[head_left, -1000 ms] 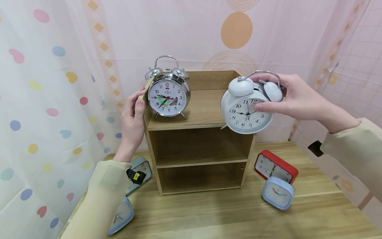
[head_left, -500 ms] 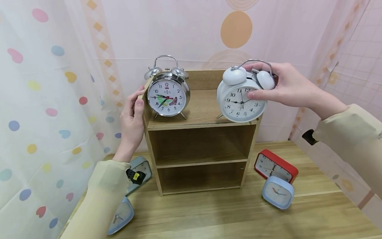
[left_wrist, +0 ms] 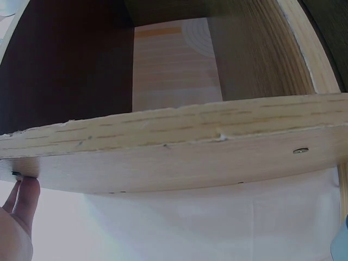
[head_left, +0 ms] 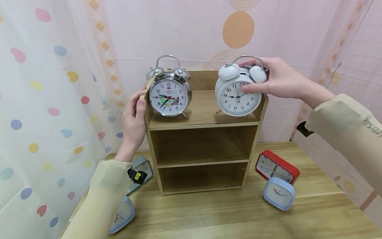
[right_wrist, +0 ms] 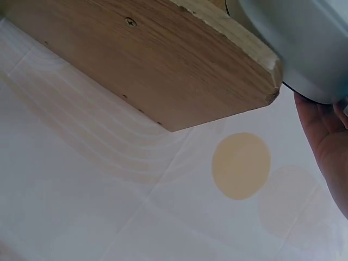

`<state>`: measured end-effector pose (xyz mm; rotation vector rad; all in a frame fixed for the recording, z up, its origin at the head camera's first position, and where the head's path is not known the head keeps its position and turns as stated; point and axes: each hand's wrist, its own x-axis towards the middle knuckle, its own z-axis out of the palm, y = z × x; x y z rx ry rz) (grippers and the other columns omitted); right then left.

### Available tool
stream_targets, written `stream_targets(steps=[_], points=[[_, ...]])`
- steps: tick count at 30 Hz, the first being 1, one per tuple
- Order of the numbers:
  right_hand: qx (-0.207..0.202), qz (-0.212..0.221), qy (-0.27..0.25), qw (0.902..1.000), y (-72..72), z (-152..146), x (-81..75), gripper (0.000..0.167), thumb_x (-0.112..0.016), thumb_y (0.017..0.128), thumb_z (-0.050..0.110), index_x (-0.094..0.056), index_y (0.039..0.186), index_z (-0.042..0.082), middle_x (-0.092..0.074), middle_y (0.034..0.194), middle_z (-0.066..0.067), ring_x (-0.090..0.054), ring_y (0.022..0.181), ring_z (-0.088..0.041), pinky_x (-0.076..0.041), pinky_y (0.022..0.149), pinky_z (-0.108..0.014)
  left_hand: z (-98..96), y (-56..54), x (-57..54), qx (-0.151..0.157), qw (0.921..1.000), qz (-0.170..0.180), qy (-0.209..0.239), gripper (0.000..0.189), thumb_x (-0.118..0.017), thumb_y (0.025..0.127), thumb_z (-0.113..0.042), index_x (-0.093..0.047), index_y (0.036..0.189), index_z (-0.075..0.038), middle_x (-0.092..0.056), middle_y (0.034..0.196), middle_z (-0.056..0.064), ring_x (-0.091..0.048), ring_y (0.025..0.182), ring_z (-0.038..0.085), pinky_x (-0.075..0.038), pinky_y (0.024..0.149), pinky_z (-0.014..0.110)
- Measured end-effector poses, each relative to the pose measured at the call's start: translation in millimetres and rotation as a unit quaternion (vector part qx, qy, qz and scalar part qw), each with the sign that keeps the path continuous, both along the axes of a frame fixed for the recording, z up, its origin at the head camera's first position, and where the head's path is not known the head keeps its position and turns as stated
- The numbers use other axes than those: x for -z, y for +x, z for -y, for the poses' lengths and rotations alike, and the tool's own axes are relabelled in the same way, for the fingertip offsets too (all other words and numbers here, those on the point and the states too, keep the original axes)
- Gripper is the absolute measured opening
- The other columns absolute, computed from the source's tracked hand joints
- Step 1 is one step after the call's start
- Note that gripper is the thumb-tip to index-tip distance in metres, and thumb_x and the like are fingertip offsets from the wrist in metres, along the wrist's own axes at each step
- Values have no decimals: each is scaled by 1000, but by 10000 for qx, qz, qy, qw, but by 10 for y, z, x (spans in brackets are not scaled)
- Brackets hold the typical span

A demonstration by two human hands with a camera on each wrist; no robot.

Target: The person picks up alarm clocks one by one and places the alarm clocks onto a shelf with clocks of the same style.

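My right hand [head_left: 282,78] grips a white twin-bell alarm clock [head_left: 238,98], thumb on its face near the 12 and fingers behind its bells. The clock is upright at the right of a small wooden shelf unit's [head_left: 203,125] top tier, its feet right at the board. In the right wrist view, the clock's pale body [right_wrist: 310,49] overlaps the shelf's side panel [right_wrist: 147,60]. My left hand [head_left: 134,118] rests against the unit's left side; the left wrist view shows its fingers [left_wrist: 26,202] touching the outer panel. A silver twin-bell alarm clock [head_left: 170,96] stands at the top left.
Right of the unit, a red rectangular clock [head_left: 277,167] lies behind a small light-blue clock [head_left: 279,194] on the wooden table [head_left: 203,215]. Left of it, a grey-blue clock [head_left: 143,169] and another blue clock [head_left: 123,215] lie partly behind my left sleeve. Patterned curtains [head_left: 191,30] hang close behind.
My right hand has carried the white alarm clock left and up, from in front of the unit's right edge onto the top tier, and it now stands straighter. My left hand stays in place.
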<state>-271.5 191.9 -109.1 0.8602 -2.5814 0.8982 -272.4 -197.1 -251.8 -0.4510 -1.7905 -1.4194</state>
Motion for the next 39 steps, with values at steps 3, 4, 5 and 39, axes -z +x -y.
stream_targets(steps=[3, 4, 5, 39], points=[[45, 69, 75, 9999, -34, 11, -4, 58, -86, 88, 24, -64, 142, 28, -75, 112, 7, -70, 90, -6, -54, 75, -13, -1, -1, 7, 23, 10000, 16, 15, 39, -47, 111, -23, -58, 144, -7, -54, 161, 8, -46, 155, 15, -38, 129, 28], [44, 92, 93, 9999, -44, 19, -4, 58, -86, 88, 24, -64, 142, 28, -75, 114, 4, -70, 89, -6, -55, 75, -13, 1, -2, 9, 28, 10000, 14, 22, 39, -47, 111, -23, -58, 144, -7, -54, 161, 8, -46, 155, 15, -38, 129, 28], [29, 115, 96, 9999, -57, 30, -5, 58, -85, 88, 24, -64, 142, 28, -75, 116, 2, -70, 90, -6, -55, 76, -13, 4, -3, 10, 38, 10000, 3, 37, 39, -47, 110, -23, -58, 144, -7, -54, 161, 8, -46, 155, 15, -37, 129, 28], [102, 756, 336, 9965, -300, 127, 5, 56, -85, 88, 31, -64, 141, 29, -74, 100, 10, -67, 91, -7, -51, 78, -18, 3, 24, 13, -11, 10000, 76, 10, 38, -46, 111, -23, -57, 145, -8, -54, 162, 2, -47, 154, 16, -38, 129, 28]])
